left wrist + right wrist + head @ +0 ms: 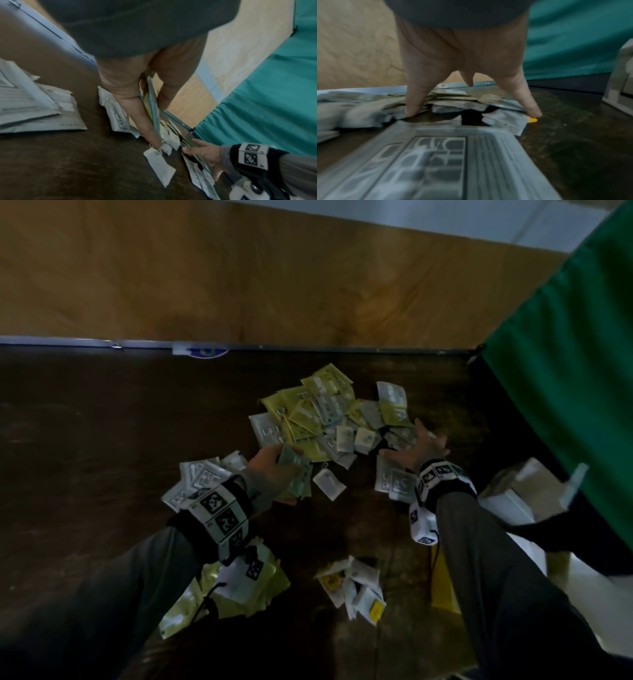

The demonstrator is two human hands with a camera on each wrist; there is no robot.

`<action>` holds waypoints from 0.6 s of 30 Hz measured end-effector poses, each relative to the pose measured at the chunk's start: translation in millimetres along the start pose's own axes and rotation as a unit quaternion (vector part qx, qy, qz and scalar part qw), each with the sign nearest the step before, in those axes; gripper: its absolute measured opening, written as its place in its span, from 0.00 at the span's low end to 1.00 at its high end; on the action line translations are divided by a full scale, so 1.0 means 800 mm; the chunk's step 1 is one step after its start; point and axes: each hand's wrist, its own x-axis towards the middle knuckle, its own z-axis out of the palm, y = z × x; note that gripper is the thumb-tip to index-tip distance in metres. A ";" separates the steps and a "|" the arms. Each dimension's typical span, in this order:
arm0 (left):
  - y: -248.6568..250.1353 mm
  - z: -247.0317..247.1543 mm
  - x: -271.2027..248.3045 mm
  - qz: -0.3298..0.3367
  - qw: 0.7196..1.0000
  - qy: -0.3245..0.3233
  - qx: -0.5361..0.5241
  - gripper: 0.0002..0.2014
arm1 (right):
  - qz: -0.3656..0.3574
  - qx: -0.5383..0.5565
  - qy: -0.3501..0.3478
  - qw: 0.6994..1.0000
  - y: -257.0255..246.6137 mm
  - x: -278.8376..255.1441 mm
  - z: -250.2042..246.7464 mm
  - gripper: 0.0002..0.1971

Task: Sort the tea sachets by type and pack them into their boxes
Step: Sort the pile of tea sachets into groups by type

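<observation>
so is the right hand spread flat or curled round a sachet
Spread. The right hand has its fingers splayed straight, tips down on the edge of the mixed sachet pile, gripping nothing.

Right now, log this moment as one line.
left hand: grips sachet stack | right hand: open, fingers in mixed pile | boxes: unfilled

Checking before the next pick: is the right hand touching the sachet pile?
Touching. The right wrist view shows the right hand with fingertips planted on the sachet pile.

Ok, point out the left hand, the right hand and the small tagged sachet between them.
left hand (274,470), head view, back of hand.
right hand (423,448), head view, back of hand.
tagged sachet (329,483), head view, middle of sachet.
</observation>
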 end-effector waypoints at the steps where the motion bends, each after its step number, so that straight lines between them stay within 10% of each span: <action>1: -0.003 -0.004 0.003 0.002 1.000 0.004 0.008 0.14 | -0.003 0.009 -0.008 1.000 -0.007 0.001 0.000 0.55; 18: -0.018 0.003 -0.005 -0.003 1.000 -0.016 0.006 0.14 | -0.073 -0.069 0.069 0.992 -0.016 0.004 0.002 0.19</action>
